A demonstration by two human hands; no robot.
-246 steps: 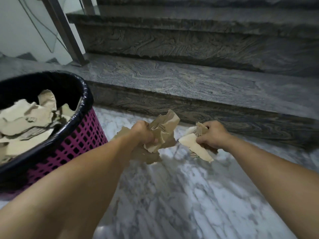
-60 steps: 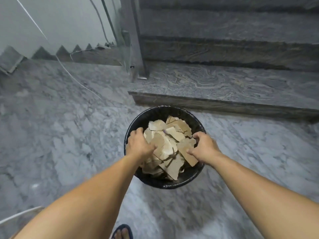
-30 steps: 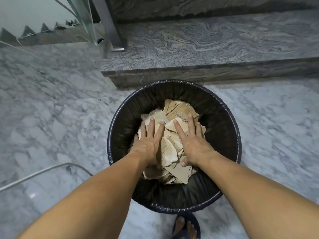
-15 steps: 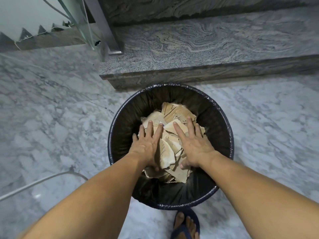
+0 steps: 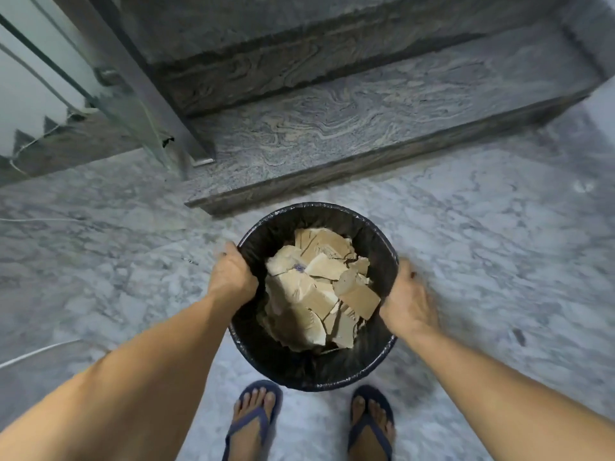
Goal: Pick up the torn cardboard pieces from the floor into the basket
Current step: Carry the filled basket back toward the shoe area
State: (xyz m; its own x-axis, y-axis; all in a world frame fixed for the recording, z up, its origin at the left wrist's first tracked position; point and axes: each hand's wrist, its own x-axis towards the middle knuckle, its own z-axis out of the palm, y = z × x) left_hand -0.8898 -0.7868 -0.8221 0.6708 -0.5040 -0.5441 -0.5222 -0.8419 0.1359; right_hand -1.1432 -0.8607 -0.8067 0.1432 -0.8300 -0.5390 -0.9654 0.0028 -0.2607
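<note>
Cardboard pieces point(image 5: 316, 287) fill the basket point(image 5: 382, 361); none shows on the floor point(image 5: 499, 261). Left hand point(image 5: 231, 277) grips its left rim; right hand point(image 5: 407, 302), blurred, seemingly grips the right.

Single head-worn wide-angle view, looking steeply down from standing height. It is centring on the basket point(image 5: 316, 371), at arm's reach. Facing toward the stone step point(image 5: 366, 128) beyond the basket; the sandalled feet point(image 5: 253, 417) are showing just below it.
</note>
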